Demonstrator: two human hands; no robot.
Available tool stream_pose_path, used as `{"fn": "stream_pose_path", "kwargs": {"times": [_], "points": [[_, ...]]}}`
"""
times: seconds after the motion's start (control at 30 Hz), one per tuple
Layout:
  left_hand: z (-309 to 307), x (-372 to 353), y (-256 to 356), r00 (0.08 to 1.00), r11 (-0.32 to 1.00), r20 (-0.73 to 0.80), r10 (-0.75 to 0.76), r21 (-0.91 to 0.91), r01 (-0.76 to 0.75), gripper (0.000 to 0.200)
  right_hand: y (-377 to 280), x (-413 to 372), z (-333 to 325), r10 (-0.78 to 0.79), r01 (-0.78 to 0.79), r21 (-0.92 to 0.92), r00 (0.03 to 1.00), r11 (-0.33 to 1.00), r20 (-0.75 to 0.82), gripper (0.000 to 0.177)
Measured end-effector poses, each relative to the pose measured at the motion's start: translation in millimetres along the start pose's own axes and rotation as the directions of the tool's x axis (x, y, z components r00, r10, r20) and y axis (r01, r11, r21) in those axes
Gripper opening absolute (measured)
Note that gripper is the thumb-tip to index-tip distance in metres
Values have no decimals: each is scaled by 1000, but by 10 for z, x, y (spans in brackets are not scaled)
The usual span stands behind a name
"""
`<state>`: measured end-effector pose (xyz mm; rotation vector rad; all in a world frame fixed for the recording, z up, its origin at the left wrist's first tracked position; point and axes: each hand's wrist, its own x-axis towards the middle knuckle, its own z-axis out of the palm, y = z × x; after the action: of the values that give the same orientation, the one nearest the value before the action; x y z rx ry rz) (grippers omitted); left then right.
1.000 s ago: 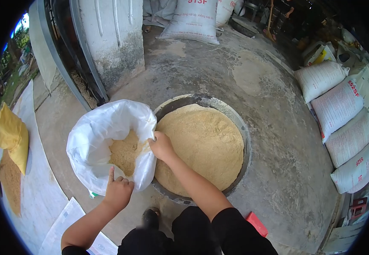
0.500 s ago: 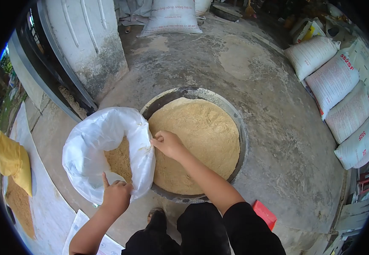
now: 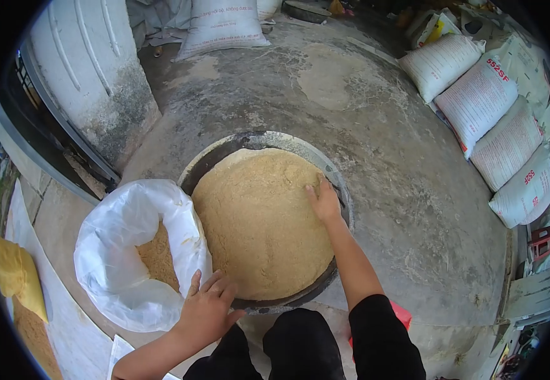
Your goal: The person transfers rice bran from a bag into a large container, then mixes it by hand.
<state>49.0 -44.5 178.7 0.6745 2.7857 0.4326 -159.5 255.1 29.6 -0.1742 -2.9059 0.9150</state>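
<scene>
Meal (image 3: 256, 234) fills one round basin (image 3: 257, 140), close beside one open bag (image 3: 113, 240), likely keeping both within our reach. Our left hand (image 3: 204, 316), fingers wide, is near the bag; our right hand (image 3: 328, 204), fingers parted, at the meal's right side. Four sacks (image 3: 477, 101) far right.

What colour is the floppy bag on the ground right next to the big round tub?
White and a bit see-through; the bag shows best in the head view.

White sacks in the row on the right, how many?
4: the top sack, the 552SF sack below it, a third sack, then the 552F sack lowest; others may be hidden.
</scene>
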Motion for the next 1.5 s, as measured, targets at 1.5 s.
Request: {"fn": "stream_pose_path", "kwargs": {"times": [1.5], "points": [[252,-30,-552,866,881,-184,-464,3,473,40,-1351,-1528,1256,-843,936,195,158,294,514,37]]}}
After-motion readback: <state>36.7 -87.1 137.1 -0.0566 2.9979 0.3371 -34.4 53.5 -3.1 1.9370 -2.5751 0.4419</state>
